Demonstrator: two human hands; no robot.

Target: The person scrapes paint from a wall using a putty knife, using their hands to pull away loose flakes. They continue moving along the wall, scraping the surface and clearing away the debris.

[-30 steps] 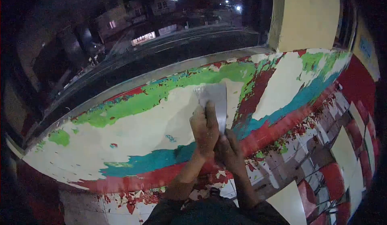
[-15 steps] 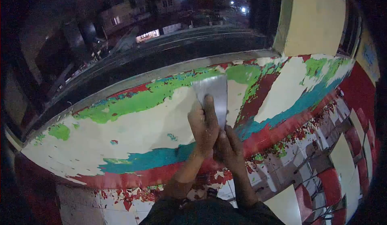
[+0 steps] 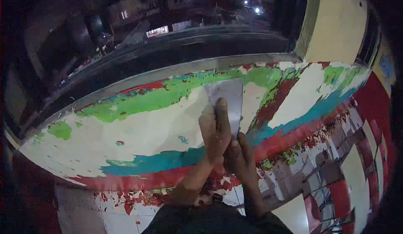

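Observation:
A wide metal paint scraper [image 3: 233, 92] lies against the wall below the window, its broad edge upward on the green paint. My left hand [image 3: 216, 135] is closed on the scraper, one finger stretched along the face of the blade. Lower down and to the right, my right hand [image 3: 239, 154] wraps round its grip end; the handle itself is hidden by my hands. Around the blade, the wall [image 3: 155, 129] shows patchy layers: cream, green, teal and red.
A window frame [image 3: 189, 47] runs above the wall, with dark buildings outside. Paint flakes [image 3: 134, 200] litter the tiled floor along the wall's foot. Red-seated chairs [image 3: 338, 196] with cream desk tops stand at the lower right.
The view has shifted slightly, so the wall and window sit a little differently in it. Both hands keep hold of the scraper, whose edge stays at the green strip.

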